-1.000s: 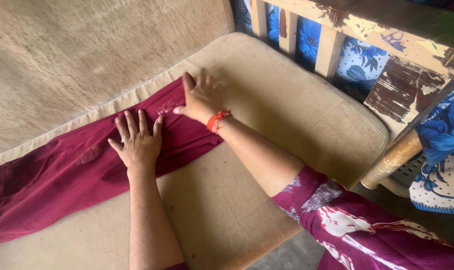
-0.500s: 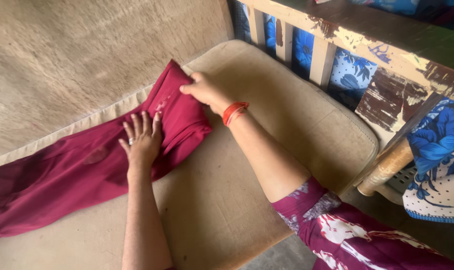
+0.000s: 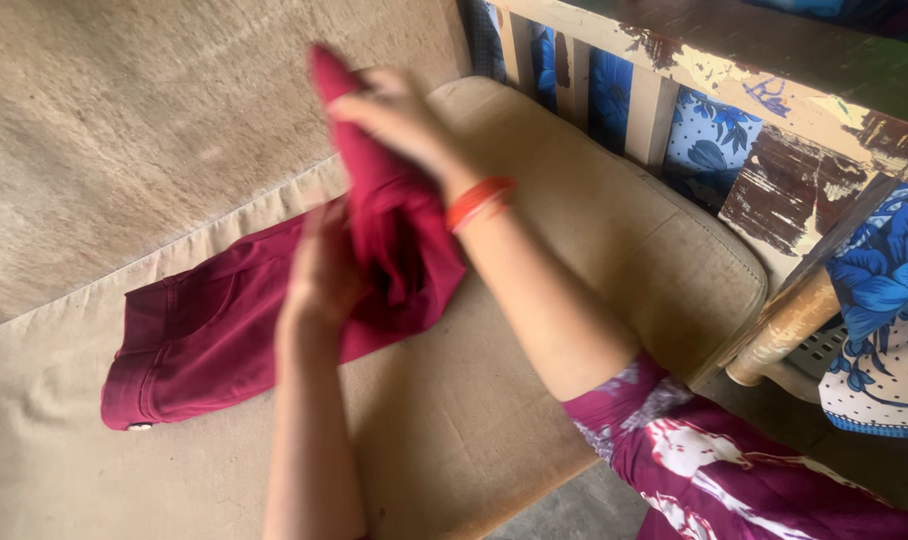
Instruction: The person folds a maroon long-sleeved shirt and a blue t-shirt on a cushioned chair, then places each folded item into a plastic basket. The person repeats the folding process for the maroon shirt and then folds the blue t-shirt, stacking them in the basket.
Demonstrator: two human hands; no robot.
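Lifting now, both hands (image 3: 374,180) raise maroon garment (image 3: 214,330).

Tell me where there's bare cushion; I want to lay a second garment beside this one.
Bare cushion lies right of the right hand, up to the wooden rail, and along the near edge below the maroon garment. The middle is crowded: both hands, left hand included, lift the garment's folded end.

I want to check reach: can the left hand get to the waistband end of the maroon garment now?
Probably yes. The left hand rests on the garment, and bare cushion lies around the waistband end; nothing blocks it.
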